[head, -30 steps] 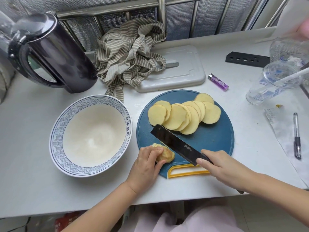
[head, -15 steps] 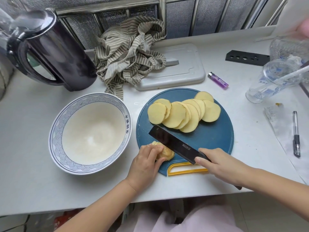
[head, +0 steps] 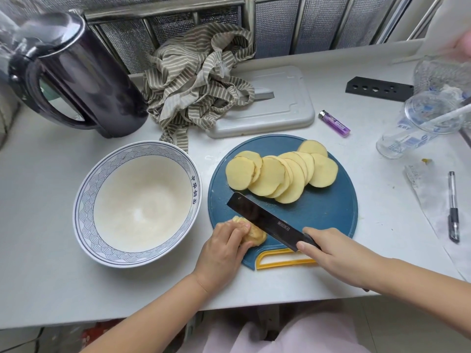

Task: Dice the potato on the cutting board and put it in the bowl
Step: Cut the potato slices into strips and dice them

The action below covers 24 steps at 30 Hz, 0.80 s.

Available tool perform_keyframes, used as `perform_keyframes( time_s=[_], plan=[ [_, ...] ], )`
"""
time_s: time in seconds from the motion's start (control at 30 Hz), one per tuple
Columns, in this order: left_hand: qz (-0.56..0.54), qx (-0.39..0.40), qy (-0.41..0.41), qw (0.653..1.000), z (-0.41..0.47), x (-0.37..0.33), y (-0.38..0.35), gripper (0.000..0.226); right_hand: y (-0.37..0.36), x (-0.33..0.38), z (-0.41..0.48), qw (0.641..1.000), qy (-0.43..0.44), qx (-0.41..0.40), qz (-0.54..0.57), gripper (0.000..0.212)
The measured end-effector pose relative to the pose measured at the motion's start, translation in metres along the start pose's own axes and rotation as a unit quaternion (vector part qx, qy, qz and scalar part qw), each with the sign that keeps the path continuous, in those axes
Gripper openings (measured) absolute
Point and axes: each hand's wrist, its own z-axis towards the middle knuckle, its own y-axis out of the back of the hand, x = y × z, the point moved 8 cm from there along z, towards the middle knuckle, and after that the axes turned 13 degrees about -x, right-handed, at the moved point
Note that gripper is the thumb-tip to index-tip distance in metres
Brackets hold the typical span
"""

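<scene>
Pinned at the near left edge of the round blue cutting board (head: 328,215): a small stack of potato slices (head: 254,234), with the left grip (head: 224,248) curled over it from above. Wrapped round the handle of a black cleaver (head: 265,220): the right grip (head: 328,253), with the blade slanting across the board and its edge down against the far side of the stack. Fanned over the far half of the board, apart from the blade: a row of overlapping slices (head: 277,174), not yet cut further.

Probably firm and crisp under the edge, light, and wet with starch, so likely to skid slice over slice. Best held from above with knuckles forward, in low stacks. For the transfer, best cupped from both sides or carried on the flat of the blade.

Just left of the board on the tabletop (head: 38,263): a wide blue-rimmed bowl (head: 84,207), nothing in it. Farther back: a dark kettle (head: 84,80), a striped cloth (head: 198,80), a grey board (head: 280,105), a purple lighter (head: 334,123). Off to the right: a pen (head: 453,207).
</scene>
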Motion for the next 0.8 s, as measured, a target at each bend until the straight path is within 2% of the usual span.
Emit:
perform_keyframes(
  time_s=[0.57, 0.8],
  plan=[
    [-0.008, -0.005, -0.006, 1.000, -0.002, 0.000, 0.000, 0.032, -0.023, 0.022, 0.020, 0.998, 0.023, 0.001, -0.052, 0.027],
    [-0.035, 0.014, 0.030, 0.999, -0.004, 0.004, -0.002, 0.032, -0.029, 0.031, 0.034, 0.997, 0.016, -0.014, -0.068, 0.028]
  ],
)
